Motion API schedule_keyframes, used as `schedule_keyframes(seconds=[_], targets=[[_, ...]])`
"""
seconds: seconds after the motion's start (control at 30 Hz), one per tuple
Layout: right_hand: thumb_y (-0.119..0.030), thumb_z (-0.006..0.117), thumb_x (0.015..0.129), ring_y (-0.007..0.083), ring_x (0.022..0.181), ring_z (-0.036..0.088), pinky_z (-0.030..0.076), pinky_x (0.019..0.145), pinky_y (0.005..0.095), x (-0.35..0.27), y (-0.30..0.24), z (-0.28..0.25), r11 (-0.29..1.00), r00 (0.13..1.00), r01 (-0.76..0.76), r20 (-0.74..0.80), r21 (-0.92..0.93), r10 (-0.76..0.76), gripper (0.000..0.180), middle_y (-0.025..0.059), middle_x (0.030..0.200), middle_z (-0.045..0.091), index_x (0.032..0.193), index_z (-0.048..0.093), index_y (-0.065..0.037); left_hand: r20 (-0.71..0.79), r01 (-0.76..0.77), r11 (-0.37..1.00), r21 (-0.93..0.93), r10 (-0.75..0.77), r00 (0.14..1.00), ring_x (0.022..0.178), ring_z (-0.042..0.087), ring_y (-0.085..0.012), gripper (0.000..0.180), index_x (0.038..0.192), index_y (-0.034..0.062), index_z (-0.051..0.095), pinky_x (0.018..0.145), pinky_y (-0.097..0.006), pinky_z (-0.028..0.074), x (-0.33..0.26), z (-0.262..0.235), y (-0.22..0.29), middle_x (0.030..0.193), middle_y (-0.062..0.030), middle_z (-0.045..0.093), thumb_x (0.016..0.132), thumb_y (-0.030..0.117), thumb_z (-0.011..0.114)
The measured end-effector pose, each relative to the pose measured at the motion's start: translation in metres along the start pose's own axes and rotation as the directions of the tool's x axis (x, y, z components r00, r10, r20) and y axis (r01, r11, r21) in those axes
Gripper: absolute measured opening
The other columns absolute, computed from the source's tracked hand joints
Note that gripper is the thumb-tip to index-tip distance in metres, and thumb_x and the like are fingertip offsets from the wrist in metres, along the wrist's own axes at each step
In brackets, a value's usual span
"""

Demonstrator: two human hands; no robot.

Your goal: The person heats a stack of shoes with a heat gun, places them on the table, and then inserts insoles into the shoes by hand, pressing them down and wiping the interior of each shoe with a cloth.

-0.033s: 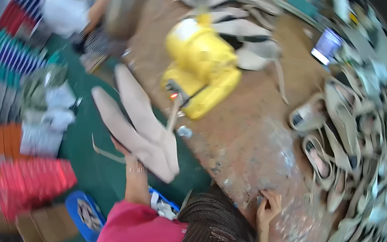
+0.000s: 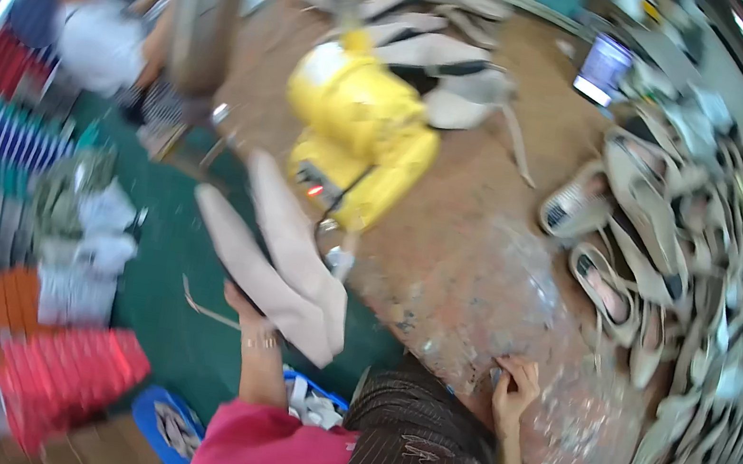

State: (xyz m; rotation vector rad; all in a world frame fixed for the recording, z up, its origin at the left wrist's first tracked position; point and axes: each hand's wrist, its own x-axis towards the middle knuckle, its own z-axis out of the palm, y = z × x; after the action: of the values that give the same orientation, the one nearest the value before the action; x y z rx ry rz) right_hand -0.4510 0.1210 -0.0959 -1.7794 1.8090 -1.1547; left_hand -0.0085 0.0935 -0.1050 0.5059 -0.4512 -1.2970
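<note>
My left hand [image 2: 247,308] holds a pair of pale beige flat shoes [image 2: 261,275] from below, with most of its fingers hidden under them. The shoes lie side by side, pointing away to the far left, and a thin strap [image 2: 204,311] dangles beside the hand. Just past them stands a yellow machine [image 2: 359,124] with a small red light and a dark cord. Over the near edge of the worn brown bench [image 2: 471,276], my right hand [image 2: 516,386] has its fingers drawn together; what they hold, if anything, is too small to make out.
Beige strapped shoes [image 2: 608,287] are heaped along the right side, more shoes [image 2: 468,98] lie at the back, near a lit phone [image 2: 604,70]. Stacked red crates [image 2: 71,379] and a blue basin [image 2: 169,432] stand left. A person [image 2: 102,43] sits far left.
The shoes in my left hand have swung a little, their toes moving right and nearer. The bench and yellow machine sit slightly farther left in view. My right hand stays much the same.
</note>
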Motion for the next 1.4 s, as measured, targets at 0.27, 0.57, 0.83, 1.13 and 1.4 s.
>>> schedule_keyframes(seconds=[0.27, 0.57, 0.83, 1.13, 1.4], targets=[[0.010, 0.057, 0.069, 0.0293, 0.086, 0.065, 0.052, 0.077, 0.0364, -0.002, 0.008, -0.003, 0.992, 0.999, 0.019, -0.044, 0.123, -0.014, 0.026, 0.0134, 0.084, 0.068, 0.084, 0.073, -0.002, -0.271, 0.713, 0.652, 0.257, -0.660, 0.701, 0.100, 0.065, -0.0230, 0.042, 0.121, 0.0033, 0.062, 0.094, -0.038, 0.052, 0.084, 0.228, -0.098, 0.112, -0.0098, 0.068, 0.085, 0.022, 0.072], [0.007, 0.058, 0.067, 0.0279, 0.085, 0.066, 0.054, 0.077, 0.0365, -0.008, 0.013, -0.004, 0.970, 0.995, 0.001, -0.095, 0.241, 0.022, 0.026, 0.0120, 0.085, 0.069, 0.087, 0.073, -0.002, 0.024, -0.029, 0.954, 0.299, 0.022, 0.999, 0.095, 0.062, -0.0187, 0.024, 0.109, 0.0034, 0.059, 0.086, -0.036, 0.049, 0.321, 0.285, -0.052, 0.105, -0.0086, 0.065, 0.090, 0.015, 0.068], [0.004, 0.059, 0.070, 0.0280, 0.085, 0.065, 0.054, 0.076, 0.0374, -0.014, 0.027, -0.009, 0.945, 0.993, 0.006, -0.110, 0.326, 0.031, 0.023, 0.0119, 0.084, 0.067, 0.087, 0.073, -0.002, 0.436, -0.225, 0.558, 0.799, -0.278, 0.856, 0.134, 0.041, -0.0245, 0.060, 0.143, 0.0006, 0.039, 0.112, -0.037, 0.032, 0.178, 0.330, -0.240, 0.144, -0.0146, 0.043, 0.090, 0.008, 0.066], [0.003, 0.059, 0.068, 0.0288, 0.087, 0.063, 0.053, 0.080, 0.0384, -0.021, 0.030, -0.004, 0.899, 0.992, 0.038, -0.126, 0.437, 0.020, 0.024, 0.0099, 0.085, 0.068, 0.088, 0.071, -0.003, 0.622, -0.662, 0.259, 0.703, -0.675, 0.396, 0.142, 0.028, -0.0386, 0.068, 0.147, -0.0006, 0.032, 0.117, -0.045, 0.024, 0.031, 0.298, -0.296, 0.152, -0.0244, 0.030, 0.091, 0.018, 0.065], [-0.007, 0.062, 0.081, 0.0398, 0.123, 0.049, 0.034, 0.107, 0.0564, -0.100, 0.050, -0.100, 0.809, 0.762, -0.475, -0.621, -0.346, 0.181, 0.045, 0.0168, 0.130, 0.056, 0.125, 0.061, -0.010, 0.596, -0.876, 0.062, 0.478, -0.756, 0.272, 0.147, 0.015, -0.0429, 0.069, 0.148, 0.0056, 0.036, 0.116, -0.060, 0.012, -0.042, 0.199, -0.246, 0.157, -0.0236, 0.022, 0.091, 0.034, 0.063]])
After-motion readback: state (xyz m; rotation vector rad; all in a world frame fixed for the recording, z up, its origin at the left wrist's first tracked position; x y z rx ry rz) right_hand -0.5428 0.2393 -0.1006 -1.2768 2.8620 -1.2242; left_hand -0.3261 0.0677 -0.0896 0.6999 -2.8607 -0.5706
